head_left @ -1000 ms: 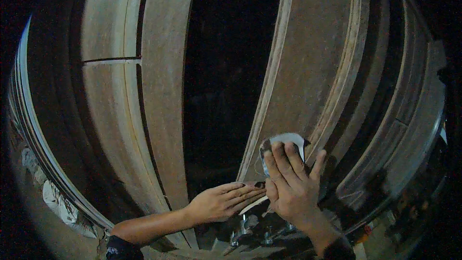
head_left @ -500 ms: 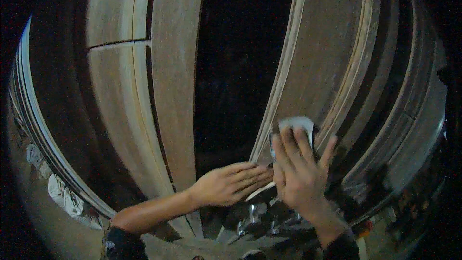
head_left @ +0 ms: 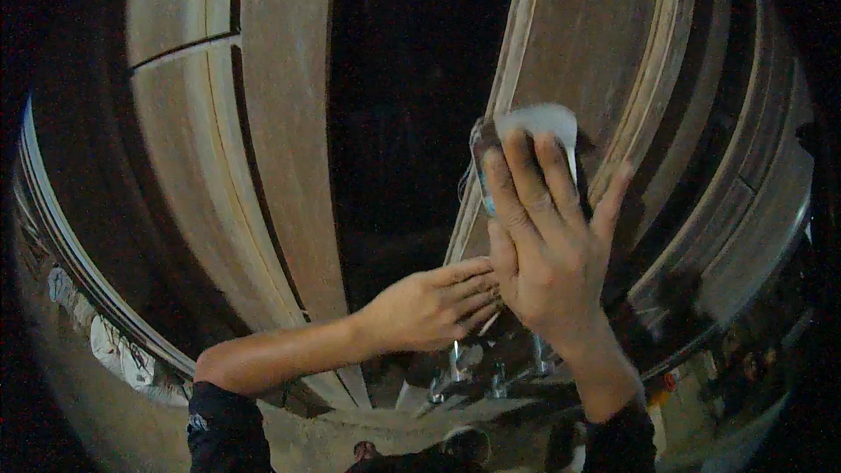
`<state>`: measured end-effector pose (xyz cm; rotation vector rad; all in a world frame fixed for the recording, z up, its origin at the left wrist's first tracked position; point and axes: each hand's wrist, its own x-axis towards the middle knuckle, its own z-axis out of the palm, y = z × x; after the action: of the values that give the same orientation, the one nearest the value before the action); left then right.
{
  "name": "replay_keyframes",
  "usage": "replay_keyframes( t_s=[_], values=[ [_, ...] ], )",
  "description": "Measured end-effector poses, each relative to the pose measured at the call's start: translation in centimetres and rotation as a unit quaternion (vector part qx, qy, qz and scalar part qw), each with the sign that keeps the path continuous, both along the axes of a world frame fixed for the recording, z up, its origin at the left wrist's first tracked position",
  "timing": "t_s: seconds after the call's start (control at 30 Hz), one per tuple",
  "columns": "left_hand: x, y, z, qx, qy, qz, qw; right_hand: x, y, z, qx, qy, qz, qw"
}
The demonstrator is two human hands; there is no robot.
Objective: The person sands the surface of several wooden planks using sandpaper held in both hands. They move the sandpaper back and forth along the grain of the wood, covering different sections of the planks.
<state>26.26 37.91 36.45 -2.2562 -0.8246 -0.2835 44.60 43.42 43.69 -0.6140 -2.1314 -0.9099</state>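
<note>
My right hand lies with fingers spread over a white pad, pressing it against a long brown-grey panel. The pad's left side is dark with a bluish patch, and my fingers cover its middle. Just left of and below it, my left hand reaches across to the right, fingers stretched out side by side. Its fingertips end beside my right wrist, close to the panel's lower end. A thin pale strip shows below them; whether the left hand touches it I cannot tell.
Long pale panels with dark gaps run away from me on the left. Several small clear glass-like objects stand below my hands. White bundles lie on the floor at left. A small red-orange thing sits at lower right.
My right hand has slid away from me along the panel with the white pad beneath its fingers. The left hand has risen slightly in view, its fingers a little more bent.
</note>
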Motion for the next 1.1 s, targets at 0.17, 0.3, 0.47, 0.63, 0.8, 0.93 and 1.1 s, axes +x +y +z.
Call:
replay_keyframes(
  t_s=[0.17,0.3,0.47,0.63,0.8,0.93,1.1],
  values=[
    [-0.8,-0.8,0.5,0.015,-0.012,0.008,1.000,1.0,-1.3,-1.0,-0.017,-0.013,0.016,1.000],
    [-0.2,0.4,0.3,0.047,-0.033,-0.004,0.998,0.8,-1.1,-2.0,-0.035,-0.007,-0.004,0.999],
    [1.8,3.0,-0.1,0.106,-0.111,-0.027,0.988,0.4,1.0,-0.5,-0.034,0.016,-0.017,0.999],
    [1.3,1.3,-1.2,0.021,-0.074,-0.034,0.996,-0.2,-2.6,-2.0,-0.041,0.031,0.000,0.999],
    [1.3,2.4,-2.6,-0.017,-0.109,-0.047,0.993,-1.2,-0.5,-0.3,-0.052,0.069,-0.008,0.996],
    [0.8,2.2,-4.1,0.020,-0.107,-0.015,0.994,-1.9,0.2,0.2,-0.017,0.105,-0.001,0.994],
    [0.9,2.0,-4.8,0.054,-0.164,-0.013,0.985,-2.4,-2.6,-3.6,-0.122,0.061,-0.018,0.991]
  ],
)
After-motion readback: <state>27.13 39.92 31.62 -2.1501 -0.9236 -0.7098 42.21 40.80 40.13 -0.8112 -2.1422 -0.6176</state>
